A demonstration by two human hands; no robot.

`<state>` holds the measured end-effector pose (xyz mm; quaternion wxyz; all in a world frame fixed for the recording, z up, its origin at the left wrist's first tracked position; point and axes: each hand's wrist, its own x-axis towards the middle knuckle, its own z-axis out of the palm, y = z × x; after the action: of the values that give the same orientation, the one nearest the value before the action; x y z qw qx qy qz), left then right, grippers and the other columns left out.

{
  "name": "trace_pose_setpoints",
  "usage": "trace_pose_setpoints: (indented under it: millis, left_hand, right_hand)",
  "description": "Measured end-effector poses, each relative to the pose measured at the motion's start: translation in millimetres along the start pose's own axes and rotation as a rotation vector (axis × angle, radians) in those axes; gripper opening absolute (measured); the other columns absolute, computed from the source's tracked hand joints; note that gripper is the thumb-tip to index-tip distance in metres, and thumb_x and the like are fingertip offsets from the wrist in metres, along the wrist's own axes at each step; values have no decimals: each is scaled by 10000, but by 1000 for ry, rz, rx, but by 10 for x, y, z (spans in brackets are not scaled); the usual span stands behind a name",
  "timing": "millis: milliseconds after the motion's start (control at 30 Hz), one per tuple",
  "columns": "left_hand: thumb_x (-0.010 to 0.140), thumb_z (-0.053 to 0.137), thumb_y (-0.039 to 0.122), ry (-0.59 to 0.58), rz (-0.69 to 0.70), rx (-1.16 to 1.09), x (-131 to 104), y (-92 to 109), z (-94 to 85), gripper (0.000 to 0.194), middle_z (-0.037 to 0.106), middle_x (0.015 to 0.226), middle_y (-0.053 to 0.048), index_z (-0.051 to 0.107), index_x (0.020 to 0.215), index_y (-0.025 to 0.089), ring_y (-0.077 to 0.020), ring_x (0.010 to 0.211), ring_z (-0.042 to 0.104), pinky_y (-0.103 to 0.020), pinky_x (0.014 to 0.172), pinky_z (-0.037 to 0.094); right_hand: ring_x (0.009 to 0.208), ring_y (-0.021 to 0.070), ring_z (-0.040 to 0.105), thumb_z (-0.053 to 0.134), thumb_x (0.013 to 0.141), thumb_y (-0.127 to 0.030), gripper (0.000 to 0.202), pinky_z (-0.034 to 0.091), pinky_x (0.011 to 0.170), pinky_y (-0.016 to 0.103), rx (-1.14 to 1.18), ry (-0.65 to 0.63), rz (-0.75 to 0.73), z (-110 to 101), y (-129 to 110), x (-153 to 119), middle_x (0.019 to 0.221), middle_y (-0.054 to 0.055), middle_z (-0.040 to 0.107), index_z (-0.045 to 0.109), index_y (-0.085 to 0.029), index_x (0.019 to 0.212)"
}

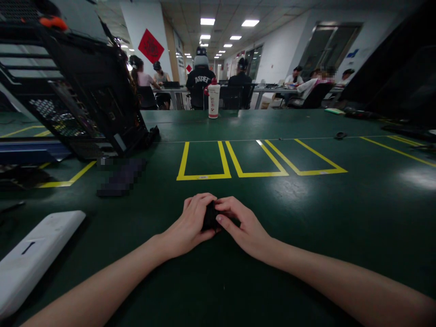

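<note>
A small black object (210, 216) is held between my two hands, low over the green table (225, 290) at the middle of the view; its exact shape is mostly covered. My left hand (190, 225) wraps round its left side, fingers over the top and thumb below. From the right, my right hand (241, 227) touches it with bent fingers and thumb near its edge. Beyond the hands, yellow tape outlines (204, 177) mark the tabletop.
An open black computer case (85, 91) stands at the left, with a white device (37, 254) nearer me. A white cup (213, 102) with a red lid is at the far edge. Several people sit at tables beyond. A small black ring (340, 135) lies at the right.
</note>
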<state>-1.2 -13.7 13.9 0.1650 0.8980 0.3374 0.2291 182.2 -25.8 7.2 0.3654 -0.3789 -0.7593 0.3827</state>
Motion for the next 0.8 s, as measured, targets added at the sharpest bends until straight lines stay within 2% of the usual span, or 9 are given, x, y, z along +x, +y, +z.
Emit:
trace_pose_setpoints:
  millis: [67, 200, 367, 567, 667, 800]
  left_hand:
    - [772, 587, 168, 1, -1, 1, 4, 4, 1, 578, 411, 1210, -123, 235, 1229, 207, -278, 1162, 376, -470, 941, 319]
    - [775, 584, 171, 1, 4, 2, 4, 0, 4, 572, 408, 1215, -120, 237, 1229, 212, -279, 1160, 382, -476, 935, 325]
    - [779, 581, 170, -20, -24, -16, -4, -7, -1, 574, 391, 1231, -113, 239, 1237, 219, -277, 1161, 375, -473, 940, 330]
    - [774, 595, 177, -10, -12, 1, -3, -6, 6, 587, 387, 1228, -117, 233, 1234, 213, -281, 1168, 360, -477, 946, 320]
    - [774, 594, 181, -14, -6, 8, -8, -11, 13, 591, 388, 1227, -117, 229, 1238, 213, -279, 1161, 366, -471, 941, 326]
    - [769, 592, 172, -11, 0, 14, -11, -16, 19, 580, 393, 1222, -118, 237, 1226, 205, -273, 1161, 368, -457, 942, 323]
  right_hand:
    - [946, 169, 531, 482, 842, -226, 157, 469, 844, 373, 48, 16, 44, -2, 4, 18, 1013, 35, 524, 495, -225, 998]
    - [975, 173, 544, 505, 832, -250, 293, 496, 810, 362, 221, -37, 177, -7, 13, 39, 1060, 45, 532, 419, -233, 1111]
    - [949, 159, 554, 518, 824, -230, 193, 487, 820, 354, 295, -108, 168, -31, 31, 37, 1009, 25, 549, 479, -216, 1013]
    - [928, 157, 566, 569, 792, -256, 184, 490, 790, 336, 483, -93, 194, -48, 75, 74, 968, 12, 546, 481, -208, 946]
    - [962, 172, 547, 570, 791, -278, 233, 480, 821, 363, 449, -88, 241, -59, 82, 86, 1005, 27, 538, 473, -210, 992]
    - [979, 178, 534, 553, 804, -288, 260, 462, 856, 393, 399, -153, 243, -88, 92, 91, 1028, 35, 525, 471, -213, 1038]
